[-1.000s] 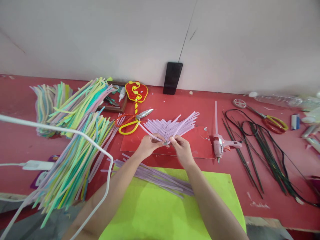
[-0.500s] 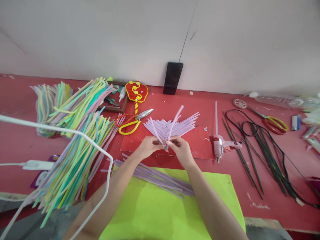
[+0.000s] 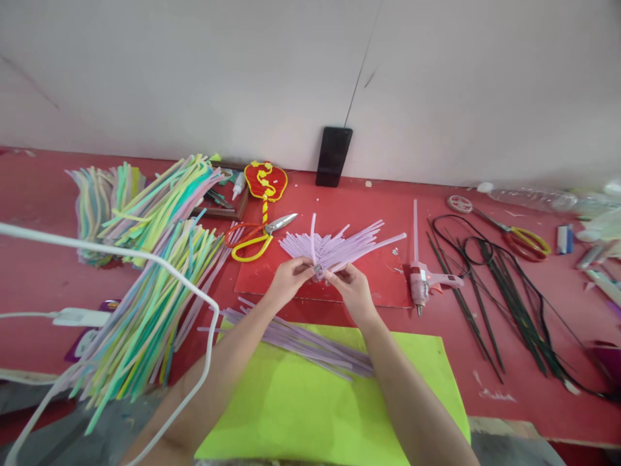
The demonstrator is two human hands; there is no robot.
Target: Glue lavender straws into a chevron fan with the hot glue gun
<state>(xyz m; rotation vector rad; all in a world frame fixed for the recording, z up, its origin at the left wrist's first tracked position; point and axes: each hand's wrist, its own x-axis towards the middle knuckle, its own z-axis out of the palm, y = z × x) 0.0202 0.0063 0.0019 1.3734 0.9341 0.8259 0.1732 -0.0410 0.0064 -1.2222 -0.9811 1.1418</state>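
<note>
A lilac woven piece of pipe cleaners (image 3: 334, 248), fanned like a leaf, lies on a red board (image 3: 383, 281) in the middle of the table. My left hand (image 3: 287, 282) pinches its lower tip from the left, fingers closed. My right hand (image 3: 353, 289) pinches the same tip from the right, holding a lilac strand that runs out toward the right. Another lilac strand stands nearly upright from the tip between my hands. A loose bundle of lilac pipe cleaners (image 3: 305, 342) lies under my forearms, partly on a lime-green sheet (image 3: 310, 414).
Pastel pipe-cleaner heaps (image 3: 145, 272) fill the left. Yellow-and-red scissors (image 3: 257, 236), a red-yellow ornament (image 3: 264, 181), a black phone (image 3: 334, 156) against the wall. Right: a glue gun (image 3: 422, 278), dark wire stems (image 3: 509, 298), second scissors (image 3: 524, 239). A white cable (image 3: 145, 265) arcs across the left foreground.
The two free lilac strands have swung clockwise: the left one from leaning left to nearly upright, the right one from upright down toward the right. My hands stayed at the tip.
</note>
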